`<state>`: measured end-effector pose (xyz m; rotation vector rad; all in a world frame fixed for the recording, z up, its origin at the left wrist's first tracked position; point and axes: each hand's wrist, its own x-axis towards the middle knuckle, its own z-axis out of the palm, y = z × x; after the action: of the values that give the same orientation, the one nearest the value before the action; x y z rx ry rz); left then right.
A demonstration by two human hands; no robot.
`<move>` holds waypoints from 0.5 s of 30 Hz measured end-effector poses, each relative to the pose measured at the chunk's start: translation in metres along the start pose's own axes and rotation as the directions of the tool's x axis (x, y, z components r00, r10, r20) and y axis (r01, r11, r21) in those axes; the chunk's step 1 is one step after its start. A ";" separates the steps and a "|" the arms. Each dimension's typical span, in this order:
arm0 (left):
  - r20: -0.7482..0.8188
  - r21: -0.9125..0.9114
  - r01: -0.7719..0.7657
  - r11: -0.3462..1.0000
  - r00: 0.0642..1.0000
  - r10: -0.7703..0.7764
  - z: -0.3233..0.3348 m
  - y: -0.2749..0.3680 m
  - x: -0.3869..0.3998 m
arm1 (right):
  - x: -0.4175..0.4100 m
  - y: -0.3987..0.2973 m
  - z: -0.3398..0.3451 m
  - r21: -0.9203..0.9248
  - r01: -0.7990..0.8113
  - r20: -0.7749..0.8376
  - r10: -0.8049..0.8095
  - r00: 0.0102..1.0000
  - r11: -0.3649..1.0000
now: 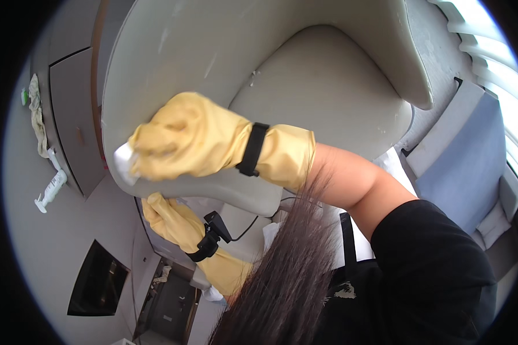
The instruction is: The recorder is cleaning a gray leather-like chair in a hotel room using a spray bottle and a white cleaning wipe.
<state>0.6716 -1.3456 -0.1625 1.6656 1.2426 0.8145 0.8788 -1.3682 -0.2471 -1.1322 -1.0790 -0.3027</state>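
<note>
A beige leather-look armchair with a curved shell (pixel 168 60) and a padded seat (pixel 323 82) fills the upper middle of the view. My right hand (pixel 185 138), in a yellow rubber glove with a black wrist strap, grips a white sponge-like block (pixel 124 160) against the shell near its outer edge. The hand is slightly blurred. Pale streaks and white flecks mark the shell and the seat's seam. Below the rim is my gloved left hand (pixel 170 222), fingertips close to the edge. Whether it touches or holds the chair is unclear. A small black wired device sits on its wrist strap.
A white spray bottle (pixel 52 189) and a crumpled cloth (pixel 37 114) are by the grey cabinet (pixel 73 120) at left. A dark wall screen (pixel 98 280) hangs at lower left. Blue-and-grey padded furniture (pixel 462 159) stands right, near white curtains (pixel 494 73). Long hair hangs across the lower middle.
</note>
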 end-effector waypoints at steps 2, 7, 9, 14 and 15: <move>-0.043 0.000 0.029 1.000 0.999 -0.029 0.003 0.002 -0.001 | -0.022 0.018 -0.016 -0.159 0.023 -0.095 -0.039 0.995 0.987; -0.077 -0.040 0.029 0.999 0.996 -0.032 0.008 0.003 -0.001 | -0.078 0.048 -0.046 -0.295 -0.553 -0.313 0.468 0.827 0.779; -0.080 -0.045 0.014 0.999 0.997 -0.018 0.006 0.002 -0.002 | -0.077 0.047 -0.032 0.047 -0.849 -0.583 0.704 0.405 0.527; -0.067 -0.020 0.014 1.000 0.998 -0.015 0.001 -0.003 -0.002 | -0.025 0.003 0.001 0.604 -0.780 -0.431 0.890 -0.148 0.163; -0.047 -0.024 0.008 1.000 0.999 -0.009 0.000 -0.004 -0.001 | -0.008 -0.004 0.010 0.533 -0.789 -0.514 0.858 -0.015 0.306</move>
<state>0.6696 -1.3462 -0.1656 1.6294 1.2668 0.8640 0.8664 -1.3638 -0.2514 -1.1988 0.5066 0.2845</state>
